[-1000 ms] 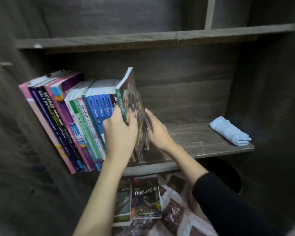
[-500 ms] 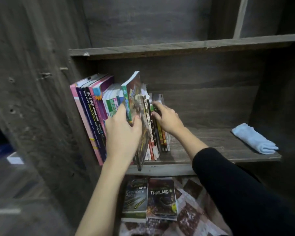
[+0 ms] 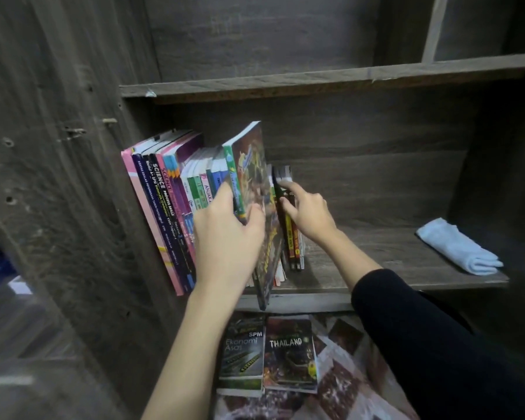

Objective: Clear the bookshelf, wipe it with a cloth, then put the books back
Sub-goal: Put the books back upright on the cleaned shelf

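To the left of the big book [image 3: 252, 165], the row of books [image 3: 170, 207] is leaning the same way as it was a second ago. The left hand [image 3: 228, 237] is holding the big book by its green edge, with the thumb and fingers curled round it, and is keeping it tipped up. Just to the right of the big book, some thin books [image 3: 293, 247] are now standing on the shelf [image 3: 376, 262]. A second ago that spot was showing no books. The right hand [image 3: 309, 215] is pressing on them with a straight finger and thumb, pushing them toward the big book. Far to the right of the big book, the cloth [image 3: 458, 247] is lying folded on the shelf. So the wiping is looking done, and the books are going back in. Below the big book, the Ekonomi Asas book [image 3: 244, 356] and the THAILAND book [image 3: 290, 353] are still waiting on the floor.
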Demonstrator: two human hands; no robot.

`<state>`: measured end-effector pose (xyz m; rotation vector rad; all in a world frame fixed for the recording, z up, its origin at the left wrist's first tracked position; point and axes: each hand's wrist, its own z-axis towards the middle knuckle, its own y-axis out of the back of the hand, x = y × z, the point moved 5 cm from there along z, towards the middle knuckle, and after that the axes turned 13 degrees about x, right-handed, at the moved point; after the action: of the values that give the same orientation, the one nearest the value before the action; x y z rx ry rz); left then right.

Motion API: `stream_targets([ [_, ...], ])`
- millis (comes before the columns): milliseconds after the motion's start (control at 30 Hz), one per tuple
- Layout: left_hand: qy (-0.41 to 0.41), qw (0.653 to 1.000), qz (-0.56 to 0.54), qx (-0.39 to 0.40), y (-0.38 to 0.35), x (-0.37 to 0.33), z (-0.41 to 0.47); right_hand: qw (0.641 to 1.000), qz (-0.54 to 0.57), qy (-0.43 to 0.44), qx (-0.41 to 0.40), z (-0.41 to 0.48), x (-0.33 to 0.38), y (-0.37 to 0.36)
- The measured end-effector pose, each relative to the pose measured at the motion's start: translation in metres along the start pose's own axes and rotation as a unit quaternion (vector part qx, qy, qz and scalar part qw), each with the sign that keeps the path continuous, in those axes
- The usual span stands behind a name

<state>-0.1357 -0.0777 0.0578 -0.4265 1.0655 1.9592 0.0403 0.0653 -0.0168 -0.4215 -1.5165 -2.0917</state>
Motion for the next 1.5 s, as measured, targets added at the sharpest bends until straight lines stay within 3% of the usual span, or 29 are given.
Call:
stream_targets([
  [567,0.041,0.995,0.028,0.088,-0.083,0.009,0.033,0.998,0.038,0.027,-0.033,-0.019,-0.022,0.026],
  [1267,0.092,0.993,0.064,0.041,-0.158,0.079,0.018,0.996,0.040,0.047,-0.059,-0.019,-0.021,0.024],
  [1500,0.044,0.993,-0.088,0.058,-0.168,0.098,-0.012,0.998,0.024,0.053,-0.035,-0.010,-0.008,0.013],
])
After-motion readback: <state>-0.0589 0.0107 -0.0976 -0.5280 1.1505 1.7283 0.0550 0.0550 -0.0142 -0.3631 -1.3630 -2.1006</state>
